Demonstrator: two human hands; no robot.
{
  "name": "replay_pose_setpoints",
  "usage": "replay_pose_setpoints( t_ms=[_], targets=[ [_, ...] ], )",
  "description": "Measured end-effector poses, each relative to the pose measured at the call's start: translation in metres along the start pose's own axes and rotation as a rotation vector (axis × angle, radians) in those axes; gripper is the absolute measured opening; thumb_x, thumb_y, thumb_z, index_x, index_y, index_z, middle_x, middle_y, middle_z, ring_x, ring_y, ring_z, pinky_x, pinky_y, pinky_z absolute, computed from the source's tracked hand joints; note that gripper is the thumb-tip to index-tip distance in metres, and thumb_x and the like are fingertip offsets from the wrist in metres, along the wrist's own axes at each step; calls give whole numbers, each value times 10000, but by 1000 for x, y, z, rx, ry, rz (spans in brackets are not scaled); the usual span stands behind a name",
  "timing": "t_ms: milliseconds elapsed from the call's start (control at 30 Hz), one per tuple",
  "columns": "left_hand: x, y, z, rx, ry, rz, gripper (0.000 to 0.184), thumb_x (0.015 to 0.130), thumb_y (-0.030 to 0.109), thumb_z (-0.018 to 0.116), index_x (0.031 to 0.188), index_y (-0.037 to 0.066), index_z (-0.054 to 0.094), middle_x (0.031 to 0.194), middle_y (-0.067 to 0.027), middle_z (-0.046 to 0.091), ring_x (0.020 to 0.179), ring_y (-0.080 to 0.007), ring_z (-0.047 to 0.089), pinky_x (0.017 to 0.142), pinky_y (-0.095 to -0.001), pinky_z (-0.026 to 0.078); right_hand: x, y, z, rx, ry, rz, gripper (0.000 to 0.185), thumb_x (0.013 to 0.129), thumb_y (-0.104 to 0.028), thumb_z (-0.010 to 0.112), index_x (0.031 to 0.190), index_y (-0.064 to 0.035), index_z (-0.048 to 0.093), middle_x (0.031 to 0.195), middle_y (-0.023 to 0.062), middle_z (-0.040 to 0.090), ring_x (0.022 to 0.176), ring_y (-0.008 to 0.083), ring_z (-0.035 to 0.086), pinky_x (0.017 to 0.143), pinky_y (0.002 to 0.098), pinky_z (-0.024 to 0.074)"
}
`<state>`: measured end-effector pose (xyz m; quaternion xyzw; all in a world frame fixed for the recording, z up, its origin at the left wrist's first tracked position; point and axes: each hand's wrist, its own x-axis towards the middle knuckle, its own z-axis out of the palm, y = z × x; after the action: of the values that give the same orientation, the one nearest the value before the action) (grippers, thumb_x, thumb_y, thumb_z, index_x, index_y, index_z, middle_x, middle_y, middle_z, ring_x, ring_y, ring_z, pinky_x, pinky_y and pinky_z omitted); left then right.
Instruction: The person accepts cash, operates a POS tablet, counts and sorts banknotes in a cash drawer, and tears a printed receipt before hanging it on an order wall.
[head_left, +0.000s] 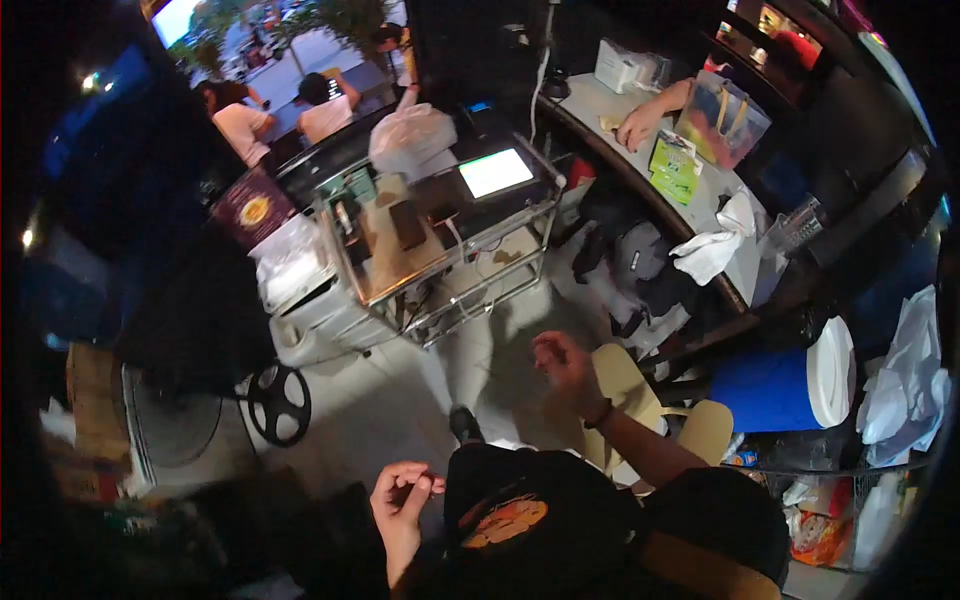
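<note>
My left hand [405, 505] is low in the middle of the head view, beside my black shirt [580, 500]. Its fingers curl in against the thumb; whatever may lie between them is too small to make out. Farther forward, my right hand [568, 372], with a dark band on the wrist, hangs in the air above the floor. Its fingers are loosely bent and apart, somewhat blurred, with nothing visible in them. Nearest to it is a cream plastic chair [622, 385]. Ahead stands a metal cart [480, 290] carrying a lit tablet [497, 173], a dark phone [407, 224] and a plastic bag [412, 137].
Another person's hand [638, 128] rests on the right counter [620, 165], near a green packet [675, 168] and white cloth [715, 243]. A blue drum [760, 390] with a white lid is at right. A grey bin [330, 325] and black spoked wheel [279, 404] are left.
</note>
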<state>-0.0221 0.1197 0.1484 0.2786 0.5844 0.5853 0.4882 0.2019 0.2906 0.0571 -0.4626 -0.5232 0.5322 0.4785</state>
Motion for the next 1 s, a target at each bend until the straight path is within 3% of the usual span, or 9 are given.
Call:
replay_pose_setpoints(
  t_ms=[100,167,233,433,533,700,767,867,1000],
  targets=[
    [94,-4,9,64,-185,-39,132,836,29,587,959,-8,556,813,-65,578,734,-163,604,663,-269,488,52,37,0,-303,-22,18,224,861,-163,573,1040,-30,552,831,78,571,740,138,554,700,272,450],
    [159,-13,15,106,-341,-38,149,848,-2,576,996,-3,561,855,-62,595,811,-159,606,702,-265,491,102,102,-8,-573,61,-129,317,809,-166,621,1073,-17,532,1025,143,544,892,238,563,782,326,453],
    [217,-13,26,102,-428,-46,157,847,4,580,1003,1,560,860,-57,594,829,-156,603,715,-265,489,154,128,-28,-783,128,-111,396,770,-154,635,1116,-13,504,1171,190,460,1034,340,499,870,384,426],
    [335,18,76,352,-717,-241,221,856,119,594,1049,25,542,890,-68,622,846,-129,597,744,-258,463,279,80,-113,-1130,389,0,588,730,-128,633,1234,63,400,1239,236,398,1128,396,413,954,417,376],
    [366,14,104,371,-724,-245,232,847,136,604,1045,31,543,887,-64,629,846,-126,598,723,-252,456,335,46,-167,-1289,545,-49,585,749,-87,582,1261,83,354,1284,252,371,1141,405,411,973,415,375],
    [399,7,161,417,-672,-237,243,840,146,614,1045,37,542,889,-51,634,830,-109,591,703,-242,446,420,41,-243,-1448,515,-172,609,761,-137,628,1283,21,358,1293,221,394,1158,380,419,953,415,398],
    [402,8,184,411,-617,-230,249,839,152,617,1050,41,541,891,-46,633,823,-102,586,698,-239,442,426,47,-255,-1412,318,38,599,751,-176,656,1273,-34,399,1294,190,409,1154,371,424,949,411,400],
    [414,6,223,296,-557,-257,269,840,165,620,1065,42,539,901,-37,633,827,-96,581,693,-244,442,419,62,-270,-1541,244,-196,481,777,-158,626,1220,-49,475,1271,168,440,1105,362,465,905,408,433],
    [423,6,252,313,-535,-268,263,849,137,600,1084,42,533,932,-59,629,845,-117,583,722,-249,452,407,45,-265,-1374,152,-97,260,809,-119,575,1053,-31,583,1093,139,580,1001,311,548,838,391,466]
  ],
)
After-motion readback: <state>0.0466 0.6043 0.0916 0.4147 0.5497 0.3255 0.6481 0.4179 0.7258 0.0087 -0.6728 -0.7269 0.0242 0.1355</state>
